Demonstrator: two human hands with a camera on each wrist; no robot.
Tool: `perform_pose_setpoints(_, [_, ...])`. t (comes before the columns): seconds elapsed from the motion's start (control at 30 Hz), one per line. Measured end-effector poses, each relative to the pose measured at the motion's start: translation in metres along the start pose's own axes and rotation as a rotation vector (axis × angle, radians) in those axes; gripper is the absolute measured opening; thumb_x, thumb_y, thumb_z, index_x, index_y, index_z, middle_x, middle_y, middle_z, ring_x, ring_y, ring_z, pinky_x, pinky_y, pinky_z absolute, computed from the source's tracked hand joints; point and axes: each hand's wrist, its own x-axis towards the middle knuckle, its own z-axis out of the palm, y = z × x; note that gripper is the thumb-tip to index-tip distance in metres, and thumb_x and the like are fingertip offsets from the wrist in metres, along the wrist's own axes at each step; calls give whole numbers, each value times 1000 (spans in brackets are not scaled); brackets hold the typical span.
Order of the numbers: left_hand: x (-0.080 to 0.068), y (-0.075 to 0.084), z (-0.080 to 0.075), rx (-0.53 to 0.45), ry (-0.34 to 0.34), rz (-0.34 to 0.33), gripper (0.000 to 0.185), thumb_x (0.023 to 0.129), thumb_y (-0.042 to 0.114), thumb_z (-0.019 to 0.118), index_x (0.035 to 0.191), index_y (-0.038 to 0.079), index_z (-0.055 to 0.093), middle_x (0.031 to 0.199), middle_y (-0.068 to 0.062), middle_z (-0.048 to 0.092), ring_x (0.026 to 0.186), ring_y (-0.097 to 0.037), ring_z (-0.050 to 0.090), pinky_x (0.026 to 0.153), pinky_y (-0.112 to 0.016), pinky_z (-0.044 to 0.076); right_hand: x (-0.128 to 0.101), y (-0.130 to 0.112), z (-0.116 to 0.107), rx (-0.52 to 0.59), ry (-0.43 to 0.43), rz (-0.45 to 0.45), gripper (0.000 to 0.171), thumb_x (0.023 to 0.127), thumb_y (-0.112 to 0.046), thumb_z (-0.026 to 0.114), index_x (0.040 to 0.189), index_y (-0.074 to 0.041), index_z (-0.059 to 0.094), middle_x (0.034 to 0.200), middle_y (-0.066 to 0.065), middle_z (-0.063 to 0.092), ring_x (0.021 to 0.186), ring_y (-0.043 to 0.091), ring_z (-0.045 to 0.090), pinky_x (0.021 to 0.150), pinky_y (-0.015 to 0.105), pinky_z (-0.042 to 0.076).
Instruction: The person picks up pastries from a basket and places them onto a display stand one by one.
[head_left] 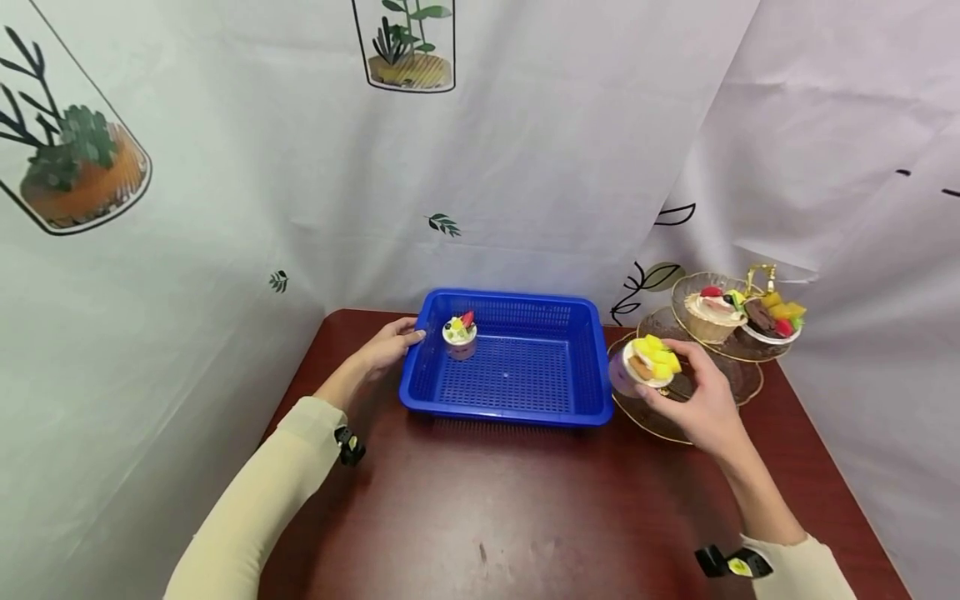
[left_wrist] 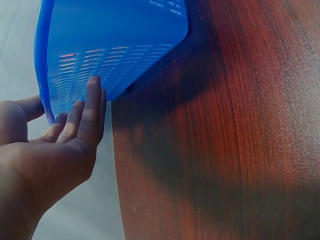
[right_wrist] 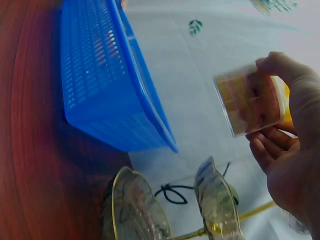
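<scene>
A blue plastic basket stands on the dark red table. Inside it, at the far left corner, sits a small dessert cup topped with fruit. My left hand rests with straight fingers against the basket's left wall. My right hand holds a clear dessert cup with yellow fruit on top, lifted just right of the basket and above the glass stand. The right wrist view shows fingers curled round that cup.
A tiered glass stand with gold rims stands at the table's right back; its upper plate carries two more desserts. The stand's plates appear below the hand. A printed white curtain hangs behind.
</scene>
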Motion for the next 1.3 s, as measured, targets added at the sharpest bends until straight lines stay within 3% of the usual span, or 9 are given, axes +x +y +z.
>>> perform_pose_setpoints(0.23, [1,0,1,1,15,-5,52,115,21,49,160,0,35,151,-25,53,123,-33,63,99,-45,57,-22,4,-17,13,41,79,73,77,6,90,143,-1,58,128,-11,60,115,0,56,97,7,41])
perform_pose_setpoints(0.33, [1,-1,2,5,13,0,52,115,20,48,160,-1,34,150,-25,52,122,-32,64,98,-43,58,-28,8,-24,34,66,98,74,77,10,88,143,0,58,128,-14,61,113,2,58,95,8,43])
perform_pose_setpoints(0.83, [3,-2,2,-18,1,-4,53,114,20,49,161,-1,34,150,-26,52,116,-27,66,95,-42,58,-46,21,-67,-61,174,146,69,77,11,87,141,1,61,124,-22,64,114,-2,56,94,7,39])
perform_pose_setpoints(1.3, [4,-2,0,-35,2,-15,52,114,20,49,160,1,34,151,-24,52,119,-30,65,101,-49,56,-53,35,-78,-72,190,208,61,86,8,81,142,1,60,119,-22,62,106,-3,58,86,4,45])
